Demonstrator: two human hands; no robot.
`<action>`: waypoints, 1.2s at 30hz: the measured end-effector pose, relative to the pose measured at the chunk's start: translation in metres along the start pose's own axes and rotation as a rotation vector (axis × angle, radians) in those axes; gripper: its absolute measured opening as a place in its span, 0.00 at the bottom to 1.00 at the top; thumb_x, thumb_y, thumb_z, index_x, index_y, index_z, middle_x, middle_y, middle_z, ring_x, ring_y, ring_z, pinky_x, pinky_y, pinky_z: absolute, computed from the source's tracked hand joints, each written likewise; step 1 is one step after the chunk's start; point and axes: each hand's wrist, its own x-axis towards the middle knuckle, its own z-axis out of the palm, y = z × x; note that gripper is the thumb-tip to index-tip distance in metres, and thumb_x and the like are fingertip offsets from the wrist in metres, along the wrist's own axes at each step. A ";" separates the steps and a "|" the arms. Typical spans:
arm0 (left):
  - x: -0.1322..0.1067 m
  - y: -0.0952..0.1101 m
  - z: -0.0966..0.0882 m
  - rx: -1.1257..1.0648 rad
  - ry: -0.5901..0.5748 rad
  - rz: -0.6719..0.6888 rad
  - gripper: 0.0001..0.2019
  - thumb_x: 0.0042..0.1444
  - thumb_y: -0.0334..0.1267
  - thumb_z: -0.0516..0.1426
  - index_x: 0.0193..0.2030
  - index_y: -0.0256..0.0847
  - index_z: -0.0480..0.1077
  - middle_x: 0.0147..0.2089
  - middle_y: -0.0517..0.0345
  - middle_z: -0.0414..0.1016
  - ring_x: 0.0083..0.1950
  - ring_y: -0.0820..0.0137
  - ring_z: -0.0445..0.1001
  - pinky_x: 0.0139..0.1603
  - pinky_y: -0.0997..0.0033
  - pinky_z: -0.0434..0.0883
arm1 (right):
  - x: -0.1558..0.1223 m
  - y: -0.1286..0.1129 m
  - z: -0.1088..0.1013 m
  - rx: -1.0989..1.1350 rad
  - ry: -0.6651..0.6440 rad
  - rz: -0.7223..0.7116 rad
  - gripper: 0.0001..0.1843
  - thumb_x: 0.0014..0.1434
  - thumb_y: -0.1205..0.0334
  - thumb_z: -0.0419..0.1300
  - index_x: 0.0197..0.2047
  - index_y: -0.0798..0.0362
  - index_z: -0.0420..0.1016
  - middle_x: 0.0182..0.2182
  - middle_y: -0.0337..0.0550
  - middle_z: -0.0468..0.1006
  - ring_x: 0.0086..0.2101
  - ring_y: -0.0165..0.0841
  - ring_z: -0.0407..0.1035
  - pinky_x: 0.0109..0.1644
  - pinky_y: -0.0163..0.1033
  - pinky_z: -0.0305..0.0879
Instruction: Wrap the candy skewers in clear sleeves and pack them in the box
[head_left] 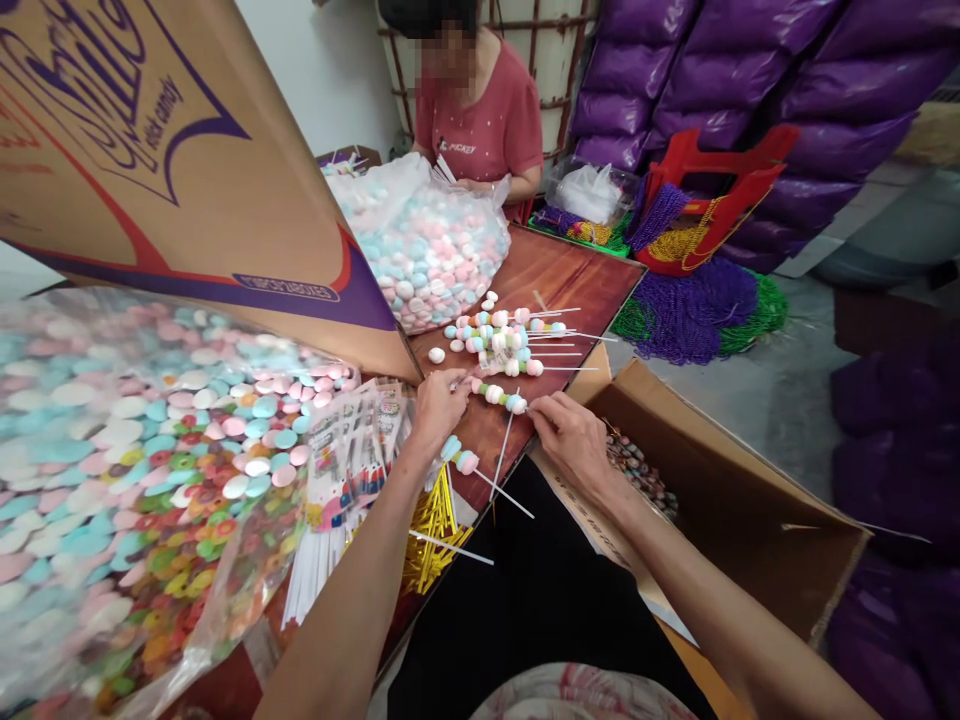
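Observation:
My left hand (439, 405) is closed in a pinch at one end of a skewer of pastel marshmallow candies (496, 394) on the brown table (577, 280). My right hand (570, 435) pinches the other end, near its white stick (502, 450). Another partly loaded stick (480, 475) lies just below my left hand. A pile of finished candy skewers (502, 338) lies just beyond my hands. Flat printed wrappers (352, 450) and gold twist ties (433, 535) sit near my left wrist.
A big clear bag of loose candies (135, 470) fills the left. A raised cardboard flap (172, 150) stands over it. A person in a red shirt (484, 115) sits across by another candy bag (427, 245). An open cardboard box (720, 490) is at right; purple sacks (750, 70) behind.

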 end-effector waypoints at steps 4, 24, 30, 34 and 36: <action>0.001 -0.006 -0.001 -0.027 -0.045 0.004 0.14 0.61 0.41 0.53 0.37 0.40 0.80 0.28 0.55 0.79 0.32 0.65 0.76 0.36 0.70 0.67 | 0.001 -0.004 -0.001 -0.012 -0.056 -0.009 0.14 0.69 0.58 0.52 0.36 0.49 0.78 0.35 0.40 0.78 0.33 0.30 0.69 0.30 0.36 0.47; -0.004 0.003 -0.002 0.163 -0.038 0.172 0.12 0.56 0.29 0.53 0.33 0.40 0.79 0.30 0.56 0.72 0.35 0.68 0.70 0.41 0.70 0.62 | 0.002 -0.041 0.006 -0.110 -0.143 0.110 0.13 0.69 0.65 0.50 0.35 0.52 0.74 0.35 0.41 0.75 0.32 0.30 0.66 0.29 0.38 0.42; -0.012 0.007 0.003 0.296 0.013 0.157 0.14 0.59 0.30 0.52 0.32 0.41 0.79 0.30 0.55 0.68 0.33 0.67 0.68 0.37 0.69 0.61 | 0.004 -0.048 0.010 -0.078 -0.130 0.148 0.13 0.68 0.66 0.50 0.34 0.52 0.74 0.37 0.42 0.77 0.34 0.31 0.67 0.30 0.38 0.44; -0.019 0.014 0.009 0.400 0.101 0.089 0.13 0.60 0.31 0.51 0.32 0.40 0.78 0.31 0.53 0.67 0.33 0.66 0.67 0.34 0.67 0.58 | -0.003 -0.051 0.012 -0.067 -0.158 0.105 0.14 0.69 0.65 0.49 0.34 0.52 0.73 0.35 0.42 0.76 0.34 0.31 0.67 0.30 0.37 0.45; -0.022 0.016 0.012 0.426 0.120 0.075 0.14 0.61 0.32 0.50 0.33 0.40 0.77 0.31 0.52 0.67 0.32 0.66 0.66 0.34 0.67 0.58 | -0.007 -0.052 0.013 -0.052 -0.170 0.088 0.14 0.69 0.65 0.49 0.35 0.51 0.73 0.35 0.41 0.76 0.34 0.31 0.67 0.30 0.37 0.46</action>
